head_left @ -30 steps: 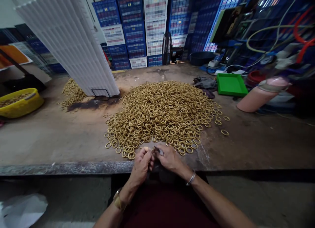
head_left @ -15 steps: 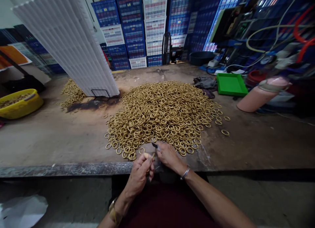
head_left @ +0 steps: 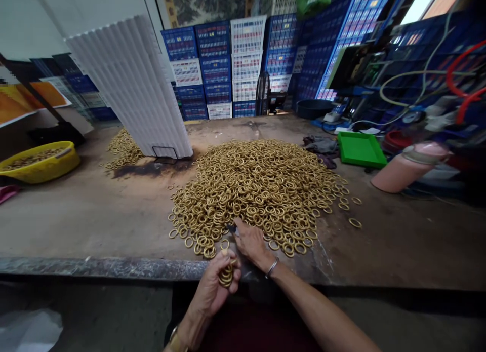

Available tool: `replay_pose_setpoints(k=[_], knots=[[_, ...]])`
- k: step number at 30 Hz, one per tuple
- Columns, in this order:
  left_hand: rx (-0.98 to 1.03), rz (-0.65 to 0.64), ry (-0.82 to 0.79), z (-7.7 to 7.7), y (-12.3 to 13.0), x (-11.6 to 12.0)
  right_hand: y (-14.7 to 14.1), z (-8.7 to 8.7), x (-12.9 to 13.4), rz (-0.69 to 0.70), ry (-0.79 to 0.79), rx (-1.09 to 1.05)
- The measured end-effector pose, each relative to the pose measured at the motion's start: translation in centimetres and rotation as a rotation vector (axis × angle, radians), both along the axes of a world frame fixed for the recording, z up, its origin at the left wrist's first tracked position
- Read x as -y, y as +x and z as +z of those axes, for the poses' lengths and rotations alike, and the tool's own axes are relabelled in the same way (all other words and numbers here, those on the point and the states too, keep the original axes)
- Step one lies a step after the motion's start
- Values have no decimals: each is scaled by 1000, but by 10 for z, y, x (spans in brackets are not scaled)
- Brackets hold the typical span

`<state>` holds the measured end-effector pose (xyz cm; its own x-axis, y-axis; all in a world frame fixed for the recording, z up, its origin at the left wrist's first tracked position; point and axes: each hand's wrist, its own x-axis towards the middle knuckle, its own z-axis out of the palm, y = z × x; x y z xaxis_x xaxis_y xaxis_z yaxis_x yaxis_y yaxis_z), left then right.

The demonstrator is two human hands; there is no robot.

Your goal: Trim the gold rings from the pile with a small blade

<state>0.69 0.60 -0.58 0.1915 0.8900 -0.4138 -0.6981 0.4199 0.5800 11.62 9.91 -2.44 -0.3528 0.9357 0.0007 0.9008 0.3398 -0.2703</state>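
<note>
Several brass-coloured rings (head_left: 226, 277) lie bunched in my left hand (head_left: 217, 281), its fingers curled round them at the table's front edge. My right hand (head_left: 253, 244) is closed on a small knife (head_left: 231, 230), whose dark blade points left; most of the handle is hidden by the fingers. That hand reaches to the near side of a large heap of matching rings (head_left: 258, 180). A single loose ring (head_left: 225, 244) lies just beyond my left fingertips.
A white corrugated stack (head_left: 129, 88) stands in a wire holder at back left, by a smaller ring pile (head_left: 123, 149). The yellow basin (head_left: 45, 172) is far left. A green tray (head_left: 361, 149) and a pink bottle (head_left: 408, 169) stand right. Crates (head_left: 216, 68) line the back.
My left hand has turned, so the rings in its palm now show. My right hand has moved slightly left with the knife, toward the heap's edge. The view has tilted up.
</note>
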Motion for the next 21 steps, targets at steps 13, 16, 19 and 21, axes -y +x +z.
replay_pose_setpoints(k=[13,16,19,21], knots=[[-161,109,26,-8,1,-16,18,-16,-1,18,75,-333],[-440,175,112,-6,5,-21,23,-15,4,72,7,-515],[-618,199,147,-5,10,-25,27,-10,9,98,-70,-627],[-663,174,170,-5,12,-27,28,-7,11,101,-120,-659]])
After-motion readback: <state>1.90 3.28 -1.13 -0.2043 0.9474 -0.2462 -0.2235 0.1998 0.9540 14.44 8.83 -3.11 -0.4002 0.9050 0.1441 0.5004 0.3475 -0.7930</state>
